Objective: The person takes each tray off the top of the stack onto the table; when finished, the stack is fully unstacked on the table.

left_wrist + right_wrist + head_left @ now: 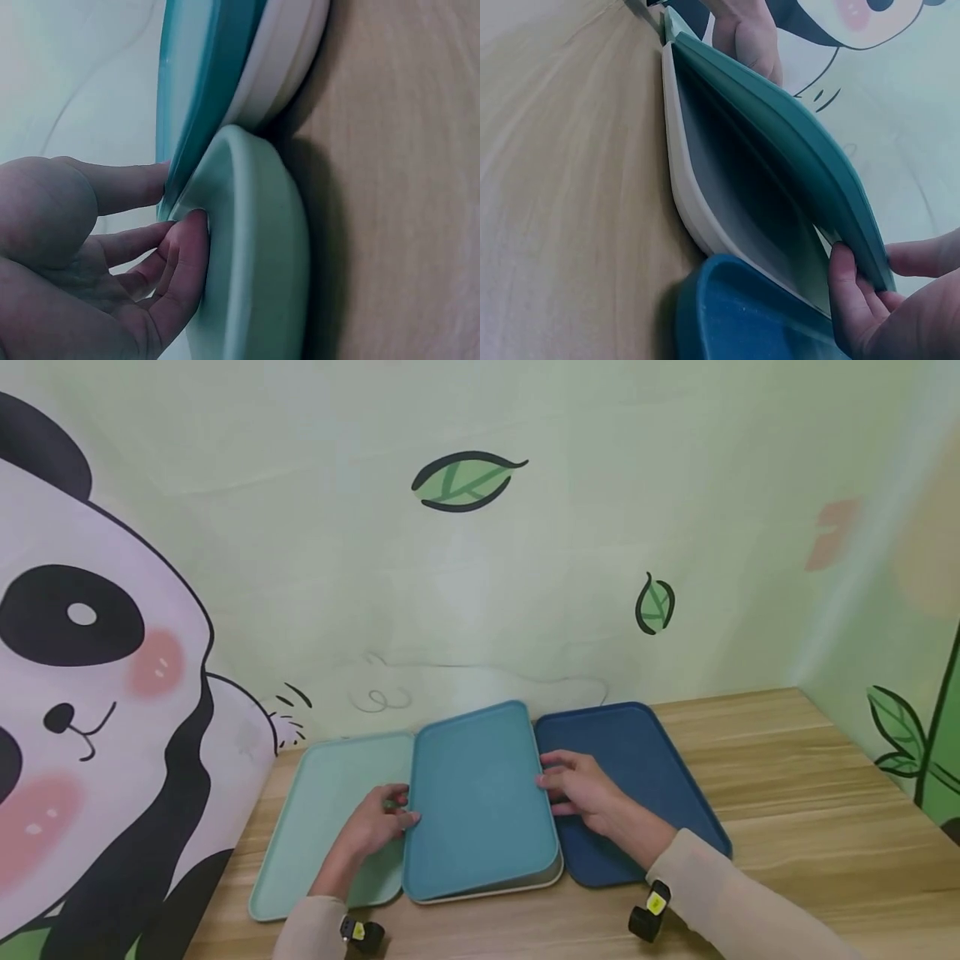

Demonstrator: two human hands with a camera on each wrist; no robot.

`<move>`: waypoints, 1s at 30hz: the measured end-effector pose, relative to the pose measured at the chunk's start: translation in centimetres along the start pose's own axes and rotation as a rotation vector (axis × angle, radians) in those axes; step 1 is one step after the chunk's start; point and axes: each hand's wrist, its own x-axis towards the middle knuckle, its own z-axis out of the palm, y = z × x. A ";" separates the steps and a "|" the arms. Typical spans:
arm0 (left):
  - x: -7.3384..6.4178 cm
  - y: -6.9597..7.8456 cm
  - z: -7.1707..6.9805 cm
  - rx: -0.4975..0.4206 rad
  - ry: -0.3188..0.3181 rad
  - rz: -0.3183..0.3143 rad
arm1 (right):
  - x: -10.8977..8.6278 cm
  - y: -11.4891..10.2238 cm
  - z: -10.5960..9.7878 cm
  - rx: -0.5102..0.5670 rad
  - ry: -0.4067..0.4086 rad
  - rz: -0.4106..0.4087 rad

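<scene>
A teal tray (480, 802) sits tilted over a whitish tray (682, 176), its right side raised so that a gap shows between them. My right hand (588, 789) pinches the teal tray's right edge, thumb on top and fingers underneath. At the opposite edge, my left hand (375, 822) holds the teal rim, its thumb against the top; some fingertips are hidden in the head view. Beneath that hand lies a mint green tray (337, 785). A navy blue tray (630, 735) lies under the right hand and forearm.
The trays lie side by side on a wood-grain table (780, 777). Behind it hangs a pale green backdrop (315, 527) printed with a panda and leaves. The table's right edge runs along that printed wall.
</scene>
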 end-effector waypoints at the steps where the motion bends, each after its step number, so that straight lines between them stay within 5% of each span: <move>1: 0.0 -0.1 0.0 0.001 -0.002 -0.003 | 0.0 0.0 0.0 0.005 -0.001 0.001; 15: 0.1 -0.2 0.3 -0.029 0.010 -0.037 | -2.0 -0.4 -4.0 0.014 -0.050 0.009; 30: 0.0 0.4 0.1 0.034 0.035 -0.046 | -5.6 -1.8 -15.9 -0.044 -0.086 -0.036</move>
